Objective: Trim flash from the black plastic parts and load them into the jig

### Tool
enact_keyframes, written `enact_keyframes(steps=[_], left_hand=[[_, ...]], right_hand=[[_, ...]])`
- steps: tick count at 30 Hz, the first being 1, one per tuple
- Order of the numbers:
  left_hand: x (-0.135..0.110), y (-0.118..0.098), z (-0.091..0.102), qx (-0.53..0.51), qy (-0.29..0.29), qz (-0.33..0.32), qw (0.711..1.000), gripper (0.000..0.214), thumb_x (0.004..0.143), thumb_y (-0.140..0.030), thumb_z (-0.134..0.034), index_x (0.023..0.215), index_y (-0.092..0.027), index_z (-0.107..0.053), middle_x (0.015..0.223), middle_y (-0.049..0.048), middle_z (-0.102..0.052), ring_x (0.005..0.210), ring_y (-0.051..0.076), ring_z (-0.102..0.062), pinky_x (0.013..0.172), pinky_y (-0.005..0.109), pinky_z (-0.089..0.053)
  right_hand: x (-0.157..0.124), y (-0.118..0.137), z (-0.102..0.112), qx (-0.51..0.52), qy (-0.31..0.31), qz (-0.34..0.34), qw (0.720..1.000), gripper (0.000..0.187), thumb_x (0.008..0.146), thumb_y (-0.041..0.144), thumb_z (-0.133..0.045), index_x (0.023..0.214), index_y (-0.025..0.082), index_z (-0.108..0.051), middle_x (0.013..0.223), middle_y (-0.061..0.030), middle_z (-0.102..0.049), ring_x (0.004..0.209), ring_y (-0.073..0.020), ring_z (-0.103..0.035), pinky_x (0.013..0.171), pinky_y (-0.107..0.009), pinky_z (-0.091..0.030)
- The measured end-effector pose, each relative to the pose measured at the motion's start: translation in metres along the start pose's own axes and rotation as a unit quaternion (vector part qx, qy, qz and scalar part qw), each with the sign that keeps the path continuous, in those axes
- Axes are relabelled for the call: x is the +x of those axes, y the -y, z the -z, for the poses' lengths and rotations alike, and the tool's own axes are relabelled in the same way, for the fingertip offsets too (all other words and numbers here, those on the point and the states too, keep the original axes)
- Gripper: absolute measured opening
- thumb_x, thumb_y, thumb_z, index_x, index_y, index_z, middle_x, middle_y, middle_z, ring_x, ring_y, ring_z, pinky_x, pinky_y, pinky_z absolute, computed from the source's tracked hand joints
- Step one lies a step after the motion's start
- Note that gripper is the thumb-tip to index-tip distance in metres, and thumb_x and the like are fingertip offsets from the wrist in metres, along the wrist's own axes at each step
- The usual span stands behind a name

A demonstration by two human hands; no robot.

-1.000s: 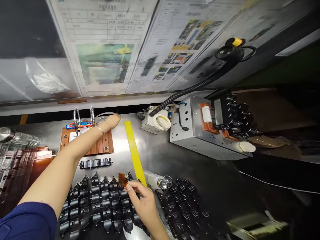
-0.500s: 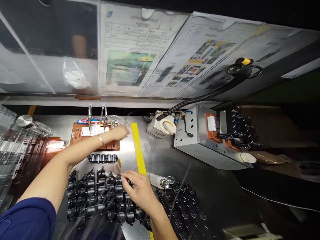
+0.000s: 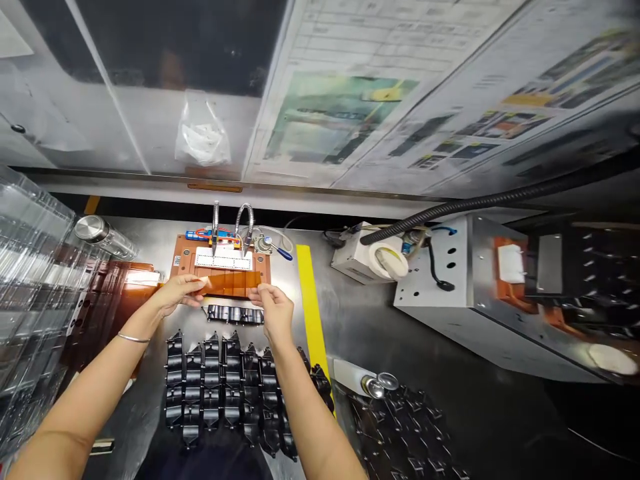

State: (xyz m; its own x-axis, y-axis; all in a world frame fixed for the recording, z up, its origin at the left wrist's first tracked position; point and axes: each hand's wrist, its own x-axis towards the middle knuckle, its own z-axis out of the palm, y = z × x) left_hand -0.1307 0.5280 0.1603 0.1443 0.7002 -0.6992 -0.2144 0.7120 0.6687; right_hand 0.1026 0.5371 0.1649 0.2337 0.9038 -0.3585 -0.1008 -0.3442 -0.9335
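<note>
A thin amber strip [image 3: 231, 283] is stretched between my two hands above the steel bench. My left hand [image 3: 179, 293] pinches its left end and my right hand [image 3: 270, 307] pinches its right end. The strip hovers over the front part of an orange fixture board [image 3: 185, 253], which carries a white block [image 3: 223, 259] and two bent metal probes [image 3: 243, 227]. Just below my hands lies a short black plastic part [image 3: 235, 314]. Nearer to me, rows of black plastic parts [image 3: 220, 387] cover the bench.
Clear plastic trays [image 3: 30, 293] are stacked at the left, beside a metal bottle [image 3: 103, 235]. A yellow tape line [image 3: 311, 307] crosses the bench. A white box [image 3: 373, 257] and a grey metal housing [image 3: 460, 300] stand at the right, under a black corrugated hose [image 3: 500, 200]. More black parts [image 3: 400, 420] lie at the lower right.
My left hand drew back from the fixture's right side to its left front. My right hand rose from the black parts. Both now hold the amber strip stretched out. The view shifted left.
</note>
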Motion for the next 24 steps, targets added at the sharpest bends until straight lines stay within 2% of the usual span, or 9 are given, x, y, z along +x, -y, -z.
enact_keyframes(steps=[5,9,15,24], left_hand=[[0.034,-0.006,-0.002,-0.034,-0.162,-0.024,0.986,0.035,0.057,-0.038,-0.08,0.064,-0.013,-0.057,0.052,-0.0028,-0.058,0.039,0.004,-0.048,0.039,0.016,-0.04],[0.058,-0.006,-0.002,0.022,-0.236,-0.052,0.97,0.036,0.058,-0.04,-0.079,0.057,-0.015,-0.052,0.041,-0.006,-0.05,0.032,0.004,-0.038,0.032,0.016,-0.025],[0.068,-0.003,-0.002,0.049,-0.244,-0.036,0.968,0.043,0.057,-0.04,-0.079,0.049,-0.018,-0.043,0.035,-0.0082,-0.041,0.031,0.003,-0.03,0.033,0.017,-0.018],[0.074,-0.003,0.003,0.055,-0.243,-0.048,0.967,0.046,0.053,-0.043,-0.08,0.049,-0.019,-0.041,0.035,-0.0088,-0.038,0.033,0.003,-0.028,0.034,0.017,-0.017]], right_hand=[[0.027,-0.02,-0.022,-0.004,-0.029,-0.025,0.999,0.018,0.06,0.032,-0.066,0.068,0.016,-0.063,0.059,-0.0004,-0.067,0.048,-0.0115,-0.061,0.05,-0.023,-0.05],[0.046,-0.027,-0.022,-0.049,-0.035,-0.027,0.998,0.017,0.058,0.031,-0.063,0.065,0.016,-0.061,0.053,0.0002,-0.065,0.046,-0.0114,-0.06,0.046,-0.022,-0.047],[0.056,-0.03,-0.017,-0.077,-0.033,-0.033,0.996,0.013,0.058,0.029,-0.063,0.061,0.017,-0.06,0.051,0.0006,-0.064,0.045,-0.0111,-0.058,0.046,-0.022,-0.047],[0.064,-0.029,-0.021,-0.08,-0.028,-0.047,0.995,0.012,0.06,0.028,-0.063,0.06,0.017,-0.058,0.05,0.0008,-0.063,0.042,-0.0105,-0.056,0.042,-0.021,-0.045]])
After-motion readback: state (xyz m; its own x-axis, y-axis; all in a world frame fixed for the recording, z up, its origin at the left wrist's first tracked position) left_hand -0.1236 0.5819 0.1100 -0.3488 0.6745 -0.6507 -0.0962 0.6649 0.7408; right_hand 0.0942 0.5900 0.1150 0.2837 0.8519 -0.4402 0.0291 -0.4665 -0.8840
